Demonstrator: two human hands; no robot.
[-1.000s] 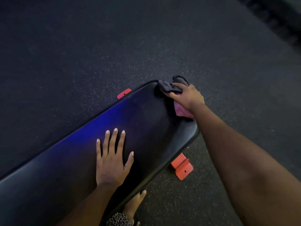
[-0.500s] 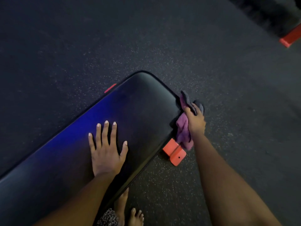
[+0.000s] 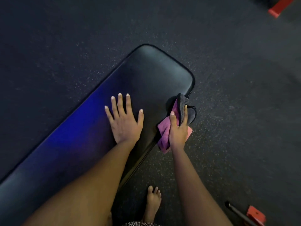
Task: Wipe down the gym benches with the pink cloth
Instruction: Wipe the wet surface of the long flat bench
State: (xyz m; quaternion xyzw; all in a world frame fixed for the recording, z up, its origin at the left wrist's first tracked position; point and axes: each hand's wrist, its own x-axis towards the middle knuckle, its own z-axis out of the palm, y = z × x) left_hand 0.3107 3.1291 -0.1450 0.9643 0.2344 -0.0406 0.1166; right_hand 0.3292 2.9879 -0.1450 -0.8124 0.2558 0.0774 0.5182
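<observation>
My right hand (image 3: pixel 178 129) grips the pink cloth (image 3: pixel 164 132) against the bench (image 3: pixel 146 75) edge; my left hand (image 3: pixel 124 119) lies flat beside it. Bunched cloth could skip patches.

Dark rubber floor (image 3: pixel 228 75) flecked with pale specks fills the dimly lit room. A red metal part (image 3: pixel 276 10) shows at the top right corner. A red foot (image 3: pixel 256 215) with a black bar (image 3: pixel 236 211) sits at the lower right.
</observation>
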